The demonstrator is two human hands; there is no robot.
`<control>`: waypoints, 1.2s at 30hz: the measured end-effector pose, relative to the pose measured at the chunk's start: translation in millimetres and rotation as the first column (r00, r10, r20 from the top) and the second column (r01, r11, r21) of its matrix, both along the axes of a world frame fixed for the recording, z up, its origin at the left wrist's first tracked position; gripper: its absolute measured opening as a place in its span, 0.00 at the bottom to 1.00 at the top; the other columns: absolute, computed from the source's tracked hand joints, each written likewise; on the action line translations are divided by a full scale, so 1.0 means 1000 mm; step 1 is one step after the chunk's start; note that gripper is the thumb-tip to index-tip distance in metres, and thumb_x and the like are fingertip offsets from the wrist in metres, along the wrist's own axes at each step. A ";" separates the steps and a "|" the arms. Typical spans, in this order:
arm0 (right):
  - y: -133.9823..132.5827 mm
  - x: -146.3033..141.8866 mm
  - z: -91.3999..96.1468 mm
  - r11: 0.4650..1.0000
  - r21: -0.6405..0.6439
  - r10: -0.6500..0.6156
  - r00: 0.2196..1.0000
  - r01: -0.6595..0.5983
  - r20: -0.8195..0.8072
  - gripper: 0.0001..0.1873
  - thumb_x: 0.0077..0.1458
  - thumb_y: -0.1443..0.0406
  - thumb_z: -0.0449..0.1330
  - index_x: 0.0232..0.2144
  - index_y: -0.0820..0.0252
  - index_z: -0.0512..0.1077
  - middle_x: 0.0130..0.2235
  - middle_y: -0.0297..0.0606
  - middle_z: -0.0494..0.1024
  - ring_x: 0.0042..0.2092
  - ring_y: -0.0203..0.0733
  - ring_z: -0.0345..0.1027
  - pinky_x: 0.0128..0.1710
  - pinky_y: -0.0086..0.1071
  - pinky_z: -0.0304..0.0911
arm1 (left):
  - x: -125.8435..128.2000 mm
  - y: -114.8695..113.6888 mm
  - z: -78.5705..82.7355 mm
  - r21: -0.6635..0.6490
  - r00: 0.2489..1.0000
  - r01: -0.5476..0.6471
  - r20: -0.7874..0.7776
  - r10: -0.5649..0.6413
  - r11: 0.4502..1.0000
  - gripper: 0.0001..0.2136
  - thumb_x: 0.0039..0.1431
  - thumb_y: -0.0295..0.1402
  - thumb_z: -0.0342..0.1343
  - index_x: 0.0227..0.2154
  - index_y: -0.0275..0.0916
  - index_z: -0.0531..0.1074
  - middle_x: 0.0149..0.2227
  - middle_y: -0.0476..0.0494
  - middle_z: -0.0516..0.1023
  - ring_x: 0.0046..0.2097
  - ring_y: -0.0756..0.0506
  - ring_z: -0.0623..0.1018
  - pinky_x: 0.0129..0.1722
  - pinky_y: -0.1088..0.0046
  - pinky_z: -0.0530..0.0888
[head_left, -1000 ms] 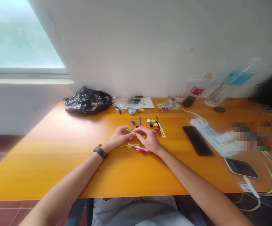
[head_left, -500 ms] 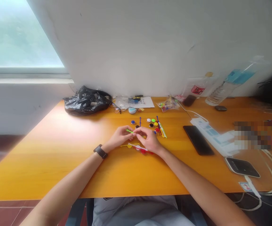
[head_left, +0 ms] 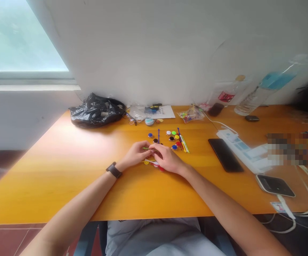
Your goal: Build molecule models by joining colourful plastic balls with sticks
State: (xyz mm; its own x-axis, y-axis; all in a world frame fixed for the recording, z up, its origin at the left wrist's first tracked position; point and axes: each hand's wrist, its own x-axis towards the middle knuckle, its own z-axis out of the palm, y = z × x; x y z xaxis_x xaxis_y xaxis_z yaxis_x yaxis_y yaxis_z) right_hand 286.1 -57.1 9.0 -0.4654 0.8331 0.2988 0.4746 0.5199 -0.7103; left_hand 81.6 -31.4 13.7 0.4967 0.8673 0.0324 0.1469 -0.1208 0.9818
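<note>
Above the middle of the table, my left hand [head_left: 133,156] has its fingers closed on a thin green plastic arrow [head_left: 145,148]. My right hand [head_left: 168,158] meets it fingertip to fingertip, pinching at the arrow's other end; its fingers cover most of that piece. Beneath the hands lie a yellow disc piece [head_left: 146,162] and red and white pieces [head_left: 161,169], partly hidden. Just beyond are a blue disc [head_left: 150,135] and a blue arrow [head_left: 158,135]. To the right sit several small discs, among them a green one [head_left: 174,133] and a red one [head_left: 178,144], beside long arrow strips [head_left: 184,143].
A black plastic bag [head_left: 96,112], a round tin [head_left: 149,121], a paper sheet [head_left: 166,112] and a bag of small parts [head_left: 190,115] line the back. On the right are a phone [head_left: 225,155], a power strip [head_left: 228,137], a white-edged device [head_left: 276,185], cables and bottles [head_left: 250,101].
My right hand has tilted over and closed in on my left, covering more of the green arrow and the pieces below. The whole view has shifted slightly.
</note>
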 end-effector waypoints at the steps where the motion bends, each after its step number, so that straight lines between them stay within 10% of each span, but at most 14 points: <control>1: 0.000 0.000 0.000 1.000 -0.005 -0.004 1.000 0.004 0.001 0.15 0.64 0.72 0.56 0.49 0.54 0.75 0.44 0.39 0.81 0.43 0.43 0.76 0.42 0.33 0.68 | 0.000 0.000 -0.001 0.002 1.000 0.003 0.003 -0.003 1.000 0.19 0.61 0.48 0.65 0.37 0.34 0.76 0.36 0.42 0.81 0.36 0.45 0.80 0.36 0.73 0.77; 36: 0.003 0.000 -0.004 0.996 -0.020 -0.091 0.988 0.089 -0.128 0.13 0.70 0.67 0.52 0.51 0.54 0.72 0.42 0.38 0.82 0.42 0.44 0.76 0.43 0.33 0.66 | 0.001 -0.004 0.012 -0.139 0.995 -0.072 0.053 0.080 0.988 0.19 0.61 0.47 0.67 0.39 0.35 0.74 0.29 0.47 0.77 0.29 0.51 0.74 0.28 0.78 0.69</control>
State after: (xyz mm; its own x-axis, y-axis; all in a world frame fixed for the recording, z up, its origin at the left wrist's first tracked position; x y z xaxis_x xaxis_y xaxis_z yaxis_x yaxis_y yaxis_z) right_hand 286.4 -54.4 5.0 -0.3472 0.8744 0.3389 0.4233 0.4686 -0.7754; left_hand 82.7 -35.8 25.3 0.4301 0.9006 -0.0627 0.0928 0.0250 0.9954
